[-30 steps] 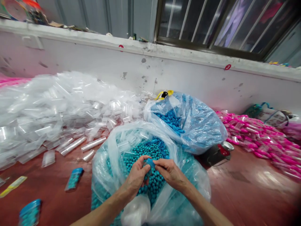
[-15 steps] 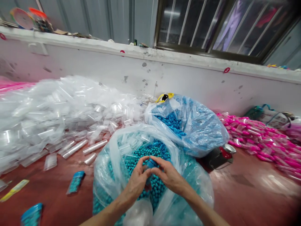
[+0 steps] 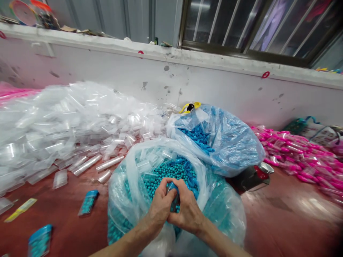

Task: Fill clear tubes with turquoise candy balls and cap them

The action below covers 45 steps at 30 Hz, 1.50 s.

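My left hand (image 3: 161,204) and my right hand (image 3: 187,207) meet over an open plastic bag (image 3: 134,164), fingers closed around a small clear container with a blue cap (image 3: 173,186). Fingers cover most of the container, so its contents are hard to see. Below them the bag holds many teal beads (image 3: 160,177), with loose clear containers (image 3: 146,166) and blue caps (image 3: 190,175) on top. Left of the bag, a filled container (image 3: 88,202) of teal beads with a blue cap lies on the red surface; another filled container (image 3: 40,241) is nearer me.
A large heap of clear containers (image 3: 66,121) spreads along the left. Behind the bead bag sits a bag of blue caps (image 3: 235,142). A dark canister (image 3: 250,177) and a pink pile (image 3: 292,153) are on the right. A yellow-handled tool (image 3: 20,210) lies at left. The wall closes off the back.
Both hands have drawn closer together around the capped container, their fingers curling tighter. The camera view has shifted slightly.
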### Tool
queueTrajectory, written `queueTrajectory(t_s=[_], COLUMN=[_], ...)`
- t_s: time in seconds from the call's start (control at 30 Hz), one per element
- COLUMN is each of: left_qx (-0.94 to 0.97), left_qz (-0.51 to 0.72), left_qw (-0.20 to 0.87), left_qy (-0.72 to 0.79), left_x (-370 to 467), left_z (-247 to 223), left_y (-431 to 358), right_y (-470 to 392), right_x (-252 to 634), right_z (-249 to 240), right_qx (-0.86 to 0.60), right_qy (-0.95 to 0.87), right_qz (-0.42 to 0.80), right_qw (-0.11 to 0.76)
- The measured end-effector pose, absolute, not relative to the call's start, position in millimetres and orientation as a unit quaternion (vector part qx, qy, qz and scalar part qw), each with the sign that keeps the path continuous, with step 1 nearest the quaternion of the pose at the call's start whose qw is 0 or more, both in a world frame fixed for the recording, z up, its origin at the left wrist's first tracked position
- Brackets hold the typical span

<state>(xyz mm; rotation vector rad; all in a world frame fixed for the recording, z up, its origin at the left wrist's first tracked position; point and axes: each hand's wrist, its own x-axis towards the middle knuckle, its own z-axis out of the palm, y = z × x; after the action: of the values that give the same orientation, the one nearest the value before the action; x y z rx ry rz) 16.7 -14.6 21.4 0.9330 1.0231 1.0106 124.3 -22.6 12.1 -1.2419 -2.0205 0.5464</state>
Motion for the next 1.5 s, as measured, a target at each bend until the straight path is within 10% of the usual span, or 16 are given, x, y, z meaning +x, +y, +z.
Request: queueTrajectory(t_s=[0.43, 0.67, 0.87, 1.5], left_qx=[0.626, 0.617, 0.717, 0.662], left_qz=[0.400, 0.215, 0.197, 0.030], left_qw=[0.411, 0.084, -0.127, 0.436], left_qy=[0.528, 0.753, 0.656, 0.608], left_x=[-44.6, -168.8, -144.5, 11.6], left_z=[14.6, 8.9, 6.9, -31.4], left_y=[-6.4, -0.4, 2.8, 93.8], right_y=[-11.0, 41.2, 67.0, 24.9], right_x=[123.9, 107.3, 74.8, 180.4], right_z=[7.5, -0.5, -15.0, -14.9], right_qx=[-0.423, -0.488, -0.479, -0.527], right_qy=[-0.825, -0.836, -0.855, -0.764], right_qz=[0.302, 0.175, 0.141, 0.279], right_qw=[0.224, 0.181, 0.141, 0.247])
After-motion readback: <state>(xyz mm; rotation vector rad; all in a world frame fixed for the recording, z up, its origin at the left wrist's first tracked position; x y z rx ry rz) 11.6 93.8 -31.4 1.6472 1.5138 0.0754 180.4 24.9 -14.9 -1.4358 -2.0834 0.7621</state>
